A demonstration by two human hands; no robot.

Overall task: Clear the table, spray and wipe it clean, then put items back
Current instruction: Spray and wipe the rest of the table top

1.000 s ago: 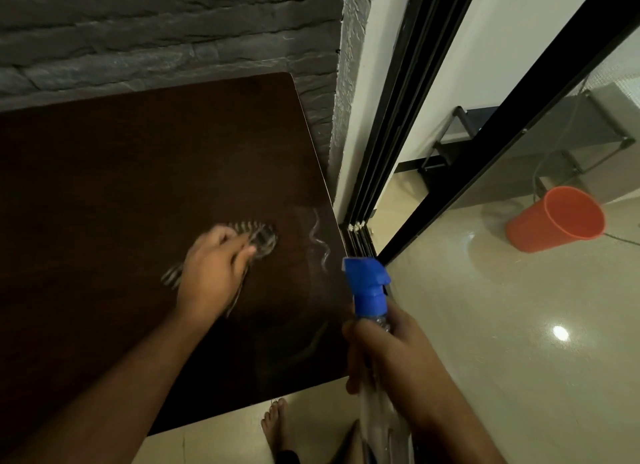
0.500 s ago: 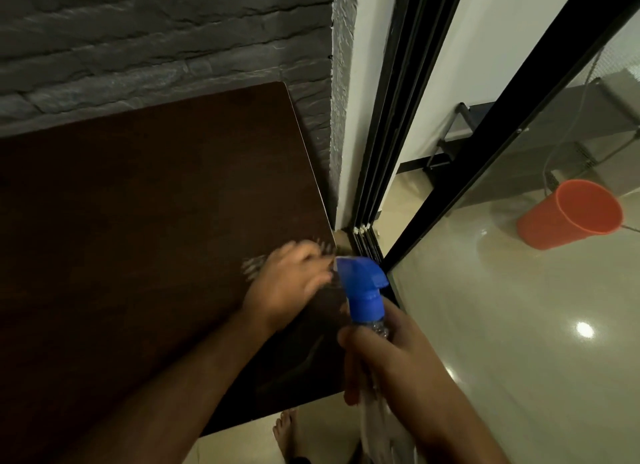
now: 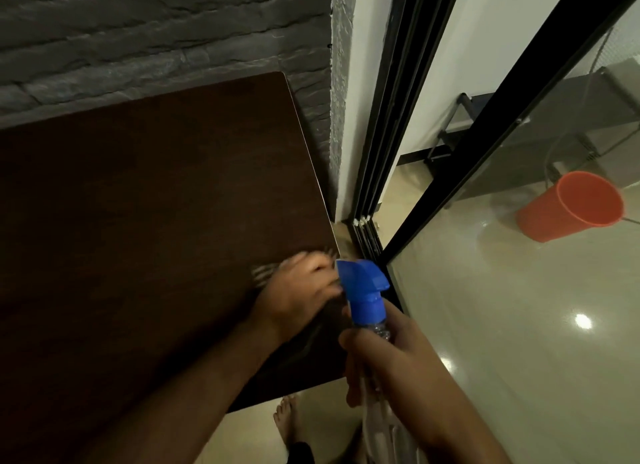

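Observation:
A dark brown wooden table (image 3: 145, 193) fills the left of the view, set against a grey brick wall. My left hand (image 3: 298, 290) presses a striped cloth (image 3: 265, 271) onto the table near its right edge; the hand is motion-blurred. My right hand (image 3: 384, 356) grips a clear spray bottle (image 3: 363, 290) with a blue trigger head, held upright just off the table's right front corner. Most of the cloth is hidden under my left hand.
A black sliding-door frame (image 3: 388, 151) stands right of the table. An orange plastic cup (image 3: 571, 207) lies on its side on the glossy tile floor. My bare foot (image 3: 287, 418) shows below the table's front edge.
My left hand has swept the cloth rightward across the table, from its middle to its right edge beside the spray bottle. The wet streaks near the edge are gone. The right hand stayed nearly still.

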